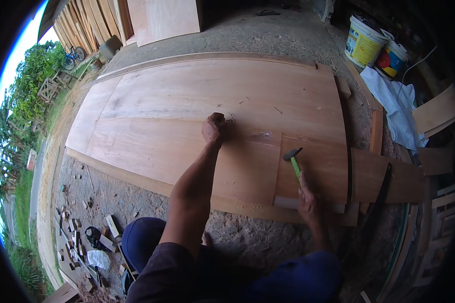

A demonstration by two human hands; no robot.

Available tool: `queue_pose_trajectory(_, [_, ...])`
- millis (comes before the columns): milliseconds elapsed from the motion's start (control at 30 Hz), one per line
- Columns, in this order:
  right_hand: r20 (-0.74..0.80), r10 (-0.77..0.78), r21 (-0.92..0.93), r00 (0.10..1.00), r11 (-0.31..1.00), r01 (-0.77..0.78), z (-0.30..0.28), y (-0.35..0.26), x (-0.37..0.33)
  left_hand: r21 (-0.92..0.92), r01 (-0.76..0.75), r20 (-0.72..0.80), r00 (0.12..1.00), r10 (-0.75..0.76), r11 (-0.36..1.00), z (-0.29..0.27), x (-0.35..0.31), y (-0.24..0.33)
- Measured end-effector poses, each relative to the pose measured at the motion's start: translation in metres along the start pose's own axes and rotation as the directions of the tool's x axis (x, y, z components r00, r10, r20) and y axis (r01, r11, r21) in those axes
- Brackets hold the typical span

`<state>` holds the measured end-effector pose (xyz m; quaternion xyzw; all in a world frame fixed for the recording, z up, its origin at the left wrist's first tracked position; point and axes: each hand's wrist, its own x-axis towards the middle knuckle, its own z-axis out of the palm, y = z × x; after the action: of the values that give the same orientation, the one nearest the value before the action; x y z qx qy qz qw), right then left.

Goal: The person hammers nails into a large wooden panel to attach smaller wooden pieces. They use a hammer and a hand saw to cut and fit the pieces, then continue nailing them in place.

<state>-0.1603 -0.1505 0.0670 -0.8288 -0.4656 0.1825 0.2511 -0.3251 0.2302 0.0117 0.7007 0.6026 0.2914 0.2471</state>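
Note:
A large plywood panel [156, 106] lies flat across the ground in front of me. My left hand [213, 127] is stretched out over its middle, fingers closed; whatever they may hold is hidden. Right beside those fingers is a small cluster of nails [231, 119], and a few loose nails [278, 110] are scattered farther up the sheet. Lower right, my right hand [308, 203] grips the green handle of a hammer [293, 155]. The dark hammer head is just over a smaller plywood piece [308, 171] on the panel's near right part.
A handsaw [384, 184] leans at the right, by another plywood piece [404, 177]. Beyond are two paint buckets [365, 41] and a white sack [389, 103]. Wood offcuts [111, 225] and a clear plastic bag [99, 259] litter the ground at the lower left. Boards [88, 22] stand upright behind.

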Motion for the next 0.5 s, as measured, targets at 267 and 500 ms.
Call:
queue_pose_trajectory(267, [-0.053,-0.058,0.051,0.997,0.997,0.061,0.005,0.018,0.0,0.116,-0.299,0.263,0.929,0.261,0.947,0.005,0.031,0.023])
queue_pose_trajectory(500, [-0.057,-0.119,0.116,0.991,0.985,0.124,0.01,0.018,0.001,0.523,-0.57,0.444,0.817,0.367,0.634,-0.016,0.044,0.007])
